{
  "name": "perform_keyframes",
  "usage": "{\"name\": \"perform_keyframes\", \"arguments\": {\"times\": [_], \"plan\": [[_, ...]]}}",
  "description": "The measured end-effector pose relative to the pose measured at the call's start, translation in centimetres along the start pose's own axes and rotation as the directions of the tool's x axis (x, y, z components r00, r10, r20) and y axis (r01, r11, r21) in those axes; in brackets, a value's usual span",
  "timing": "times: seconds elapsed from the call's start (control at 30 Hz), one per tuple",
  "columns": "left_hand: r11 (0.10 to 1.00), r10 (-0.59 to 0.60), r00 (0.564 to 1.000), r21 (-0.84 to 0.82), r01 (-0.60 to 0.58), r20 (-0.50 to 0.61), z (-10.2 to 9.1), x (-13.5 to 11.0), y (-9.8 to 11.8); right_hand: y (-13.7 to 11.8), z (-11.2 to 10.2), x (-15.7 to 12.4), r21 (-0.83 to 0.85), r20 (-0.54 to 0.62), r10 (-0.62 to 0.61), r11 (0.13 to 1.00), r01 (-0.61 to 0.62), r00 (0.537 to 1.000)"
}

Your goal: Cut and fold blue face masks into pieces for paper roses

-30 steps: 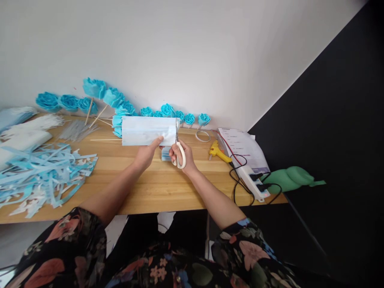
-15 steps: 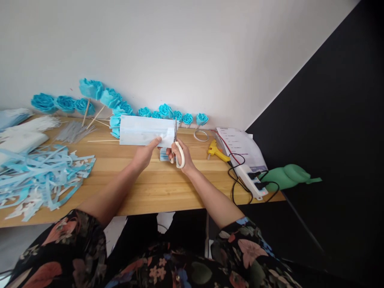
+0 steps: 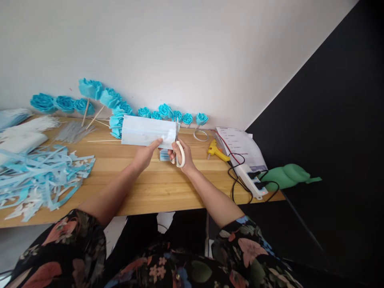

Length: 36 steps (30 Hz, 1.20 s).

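Note:
My left hand (image 3: 147,153) is closed on the lower edge of a pale blue rectangular sheet (image 3: 141,130), which looks like the body of a face mask; the thumb lies on its front. In my right hand (image 3: 186,157) is a pair of scissors (image 3: 180,154) with white handles, fingers through the loops. The blades point up along the sheet's right edge. Below the hands, a small stack of pleated blue pieces (image 3: 164,155) rests on the wooden table (image 3: 168,188), partly hidden.
Blue paper-like flowers (image 3: 91,89) line the wall. Cut strips (image 3: 45,176) are heaped at left, near grey thin sticks (image 3: 72,132). To the right lie a tape roll (image 3: 201,136), a yellow glue gun (image 3: 218,151), printed papers (image 3: 243,145), a power strip (image 3: 250,182) and a green object (image 3: 285,177).
The sheet and both hands have shifted very slightly right. A narrow edge now shows to the right of the scissor blades.

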<state>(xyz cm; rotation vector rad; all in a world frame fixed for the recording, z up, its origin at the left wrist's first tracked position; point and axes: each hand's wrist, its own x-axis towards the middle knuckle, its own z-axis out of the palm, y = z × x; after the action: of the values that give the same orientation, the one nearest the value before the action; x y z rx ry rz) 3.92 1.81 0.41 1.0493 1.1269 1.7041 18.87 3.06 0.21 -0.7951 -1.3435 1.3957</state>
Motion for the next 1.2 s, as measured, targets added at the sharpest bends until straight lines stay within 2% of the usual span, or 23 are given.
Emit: {"name": "perform_keyframes", "arguments": {"times": [0.53, 0.7, 0.83, 1.0, 1.13, 1.2], "plan": [[0.999, 0.013, 1.000, -0.053, -0.012, 0.019, -0.2, 0.3, -0.7, -0.3, 0.3, -0.1, 0.038, -0.018, 0.020, 0.999, -0.020, 1.000], [0.987, -0.004, 1.000, -0.159, 0.002, -0.014, -0.3, 0.9, -0.1, -0.2, 0.3, -0.2, 0.062, -0.001, 0.044, 0.997, -0.044, 0.999], [0.962, 0.030, 0.994, -0.268, -0.057, -0.105, -0.6, 1.7, 0.5, -0.1, 0.5, -0.2, 0.070, 0.054, 0.105, 0.992, -0.109, 0.993], [0.944, 0.036, 0.977, -0.315, -0.103, -0.211, -1.6, 2.9, 0.5, 0.1, 0.5, -0.5, 0.005, 0.179, 0.155, 0.987, -0.159, 0.972], [0.941, -0.001, 0.970, -0.330, -0.081, -0.242, -2.2, 3.5, 0.4, 0.0, 0.5, -0.8, -0.057, 0.246, 0.163, 0.986, -0.154, 0.956], [0.932, -0.048, 0.976, -0.360, -0.033, -0.214, -2.3, 3.4, 0.4, -0.1, 0.5, -0.9, -0.074, 0.244, 0.162, 0.986, -0.148, 0.956]]}}
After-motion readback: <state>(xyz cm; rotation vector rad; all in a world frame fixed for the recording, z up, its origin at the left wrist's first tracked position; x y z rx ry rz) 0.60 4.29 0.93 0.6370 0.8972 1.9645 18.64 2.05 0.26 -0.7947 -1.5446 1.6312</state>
